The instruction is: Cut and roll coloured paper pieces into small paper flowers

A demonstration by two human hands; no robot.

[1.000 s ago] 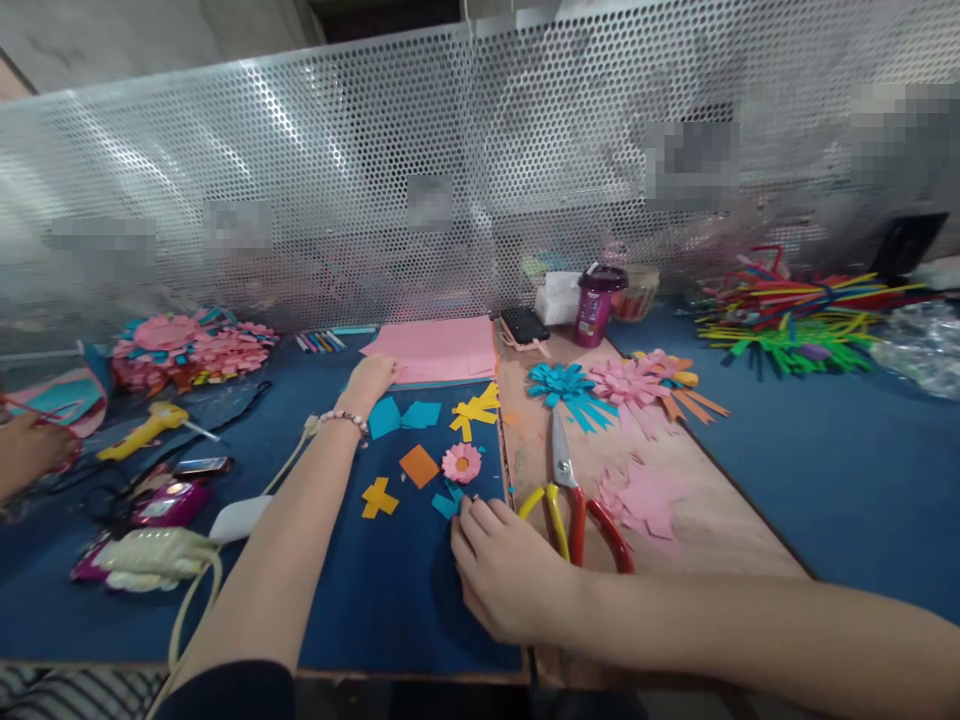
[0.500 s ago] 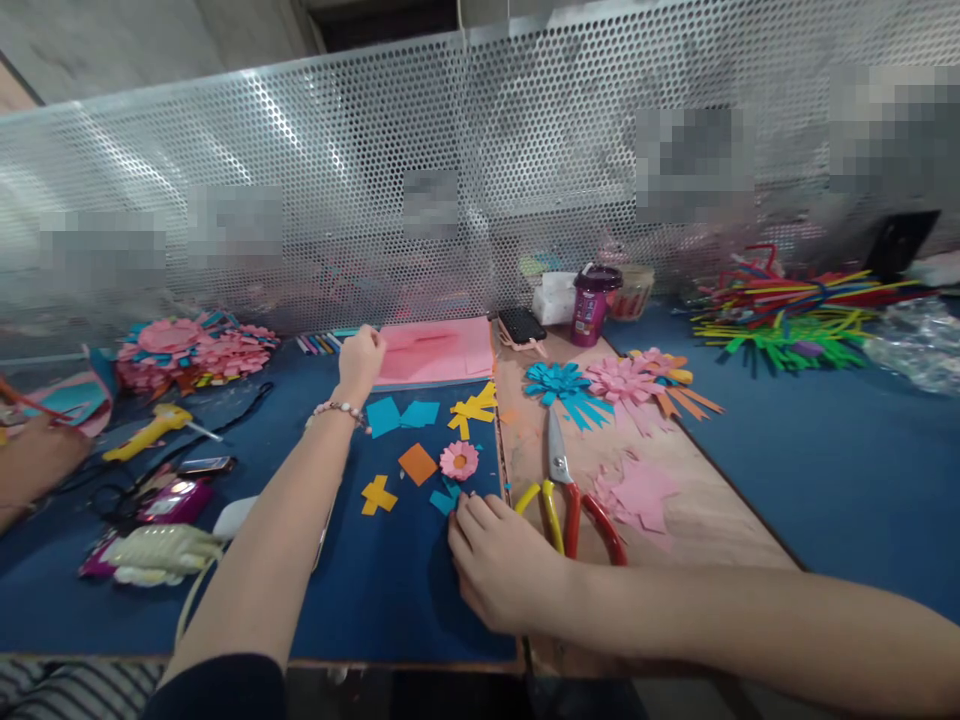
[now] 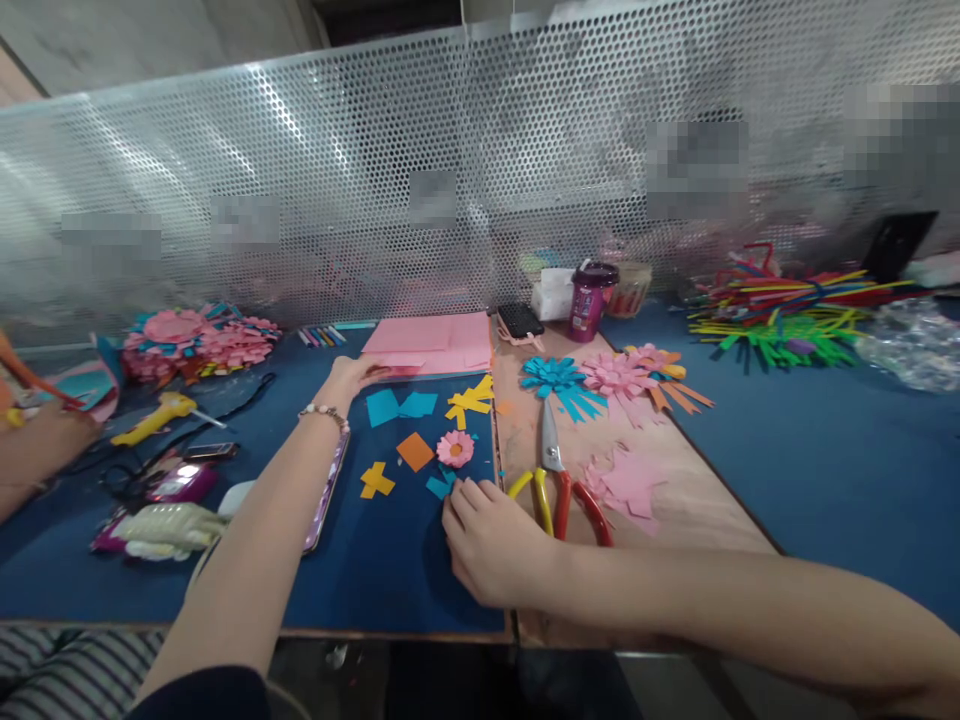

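Observation:
My left hand (image 3: 355, 377), with a beaded bracelet on its wrist, is at the front left corner of a stack of pink paper (image 3: 469, 335). Its fingers close on pink paper at that edge, the tips partly hidden. Resting low on the blue mat, my right hand (image 3: 495, 540) has its fingers curled together; whatever lies under them is hidden. Just beyond it are blue paper scraps (image 3: 440, 486) and a small pink paper flower (image 3: 454, 449). An orange square (image 3: 415, 452), yellow strips (image 3: 377, 480) and blue squares (image 3: 401, 406) lie between my hands.
Scissors (image 3: 551, 450) with red and yellow handles lie right of my right hand, near paper flowers (image 3: 555, 375) and a purple cup (image 3: 591, 305). Leftward are a yellow glue gun (image 3: 161, 418), a phone (image 3: 326, 500) and another person's hand (image 3: 49, 445). A perforated metal panel (image 3: 337, 200) stands behind.
My left hand has come down and slightly left, from above the pink paper to its front left corner. My right hand stays in about the same place beside the blue scraps.

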